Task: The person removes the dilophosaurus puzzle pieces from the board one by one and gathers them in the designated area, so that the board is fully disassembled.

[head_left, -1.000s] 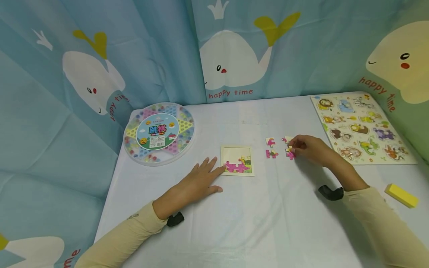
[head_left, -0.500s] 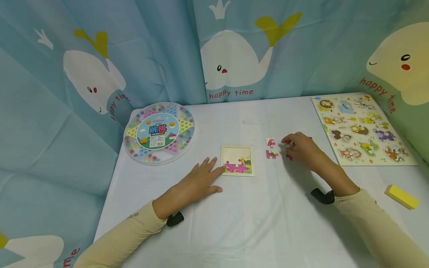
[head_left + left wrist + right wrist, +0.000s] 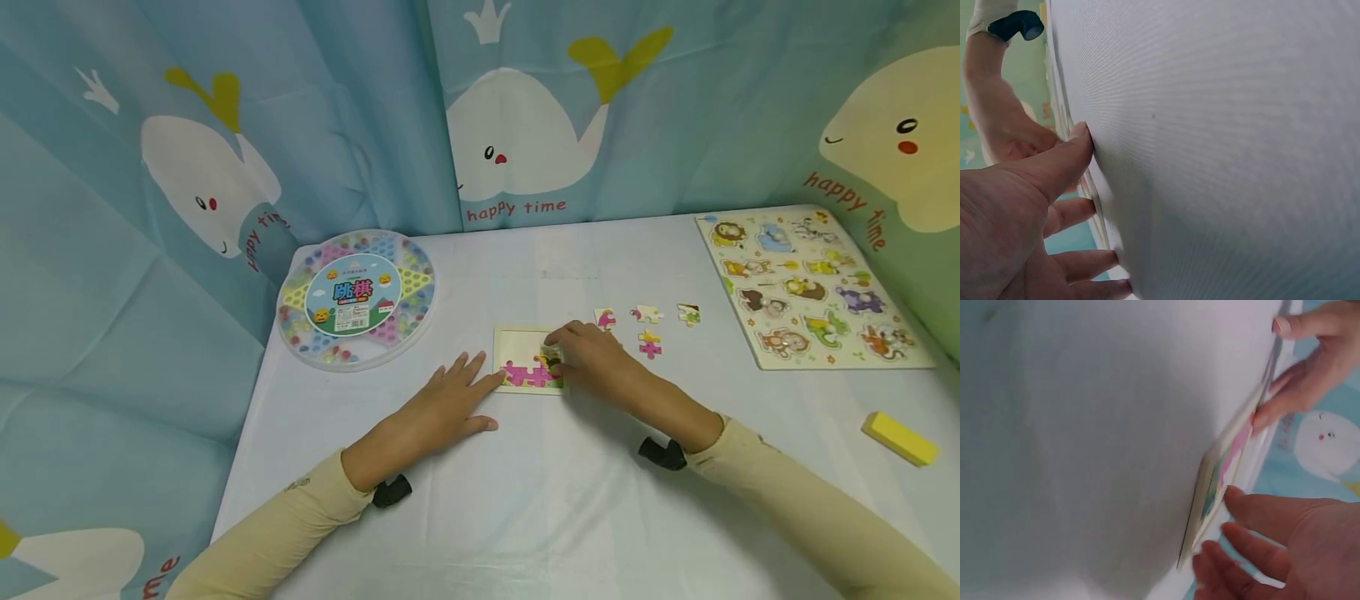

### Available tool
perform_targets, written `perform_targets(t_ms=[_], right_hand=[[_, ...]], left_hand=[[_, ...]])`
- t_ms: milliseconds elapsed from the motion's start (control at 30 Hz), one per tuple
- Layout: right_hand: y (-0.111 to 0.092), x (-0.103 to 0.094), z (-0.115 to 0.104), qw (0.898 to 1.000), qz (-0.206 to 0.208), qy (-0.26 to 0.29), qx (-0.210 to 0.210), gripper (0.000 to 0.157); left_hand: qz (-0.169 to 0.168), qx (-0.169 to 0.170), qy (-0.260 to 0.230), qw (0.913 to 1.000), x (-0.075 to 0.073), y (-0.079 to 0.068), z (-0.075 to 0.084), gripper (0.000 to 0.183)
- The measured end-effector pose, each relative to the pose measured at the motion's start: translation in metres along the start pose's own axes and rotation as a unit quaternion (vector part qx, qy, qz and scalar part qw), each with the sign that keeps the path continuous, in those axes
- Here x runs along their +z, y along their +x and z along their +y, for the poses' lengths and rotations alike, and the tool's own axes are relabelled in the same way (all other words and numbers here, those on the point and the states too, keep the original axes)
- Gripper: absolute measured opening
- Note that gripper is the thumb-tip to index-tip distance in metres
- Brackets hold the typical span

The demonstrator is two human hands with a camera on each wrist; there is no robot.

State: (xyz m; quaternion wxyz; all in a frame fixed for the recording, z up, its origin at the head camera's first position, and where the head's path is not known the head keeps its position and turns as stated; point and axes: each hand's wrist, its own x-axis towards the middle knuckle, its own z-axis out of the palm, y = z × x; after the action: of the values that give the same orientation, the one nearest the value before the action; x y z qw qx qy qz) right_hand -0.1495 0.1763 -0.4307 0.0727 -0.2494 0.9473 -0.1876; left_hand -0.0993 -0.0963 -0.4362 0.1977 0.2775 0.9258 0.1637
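Note:
A small square wooden puzzle tray (image 3: 525, 393) lies on the table, its lower part filled with joined pink and green pieces. My left hand (image 3: 446, 404) is spread flat on the tablecloth, its index fingertip touching the tray's left edge. Over the tray's right side, my right hand (image 3: 600, 367) pinches a small puzzle piece (image 3: 550, 352), mostly hidden by the fingers. In the right wrist view its thumb and fingers hover close above the tray (image 3: 1200, 487). Several loose puzzle pieces lie to the right, among them a pink-and-yellow piece (image 3: 649, 344) and a green-and-white piece (image 3: 688, 314).
A round Chinese checkers box (image 3: 356, 300) sits at the back left. At the back right lies an animal puzzle board (image 3: 813, 287), with a yellow block (image 3: 900, 438) nearer the front. A whale-print curtain (image 3: 517, 133) hangs behind the table (image 3: 525, 517).
My right hand has moved left from the loose pieces to the tray, uncovering several pieces at the right. The left hand stays put beside the tray.

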Motion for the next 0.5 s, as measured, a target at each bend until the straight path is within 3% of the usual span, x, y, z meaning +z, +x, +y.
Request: perform_targets(t_ms=[100, 300, 500], right_hand=[[0.0007, 0.003, -0.0053, 1.0, -0.001, -0.029, 0.001, 0.038], [-0.0031, 0.0042, -0.0077, 0.999, 0.009, -0.032, -0.017, 0.034], [-0.0013, -0.0009, -0.0052, 0.999, -0.026, -0.017, -0.02, 0.04]], left_hand=[[0.002, 0.001, 0.002, 1.0, 0.0007, 0.0002, -0.0015, 0.072], [0.002, 0.0, 0.005, 1.0, 0.0015, 0.0005, -0.0019, 0.072], [0.0, -0.001, 0.001, 1.0, 0.0009, 0.0004, -0.001, 0.071]])
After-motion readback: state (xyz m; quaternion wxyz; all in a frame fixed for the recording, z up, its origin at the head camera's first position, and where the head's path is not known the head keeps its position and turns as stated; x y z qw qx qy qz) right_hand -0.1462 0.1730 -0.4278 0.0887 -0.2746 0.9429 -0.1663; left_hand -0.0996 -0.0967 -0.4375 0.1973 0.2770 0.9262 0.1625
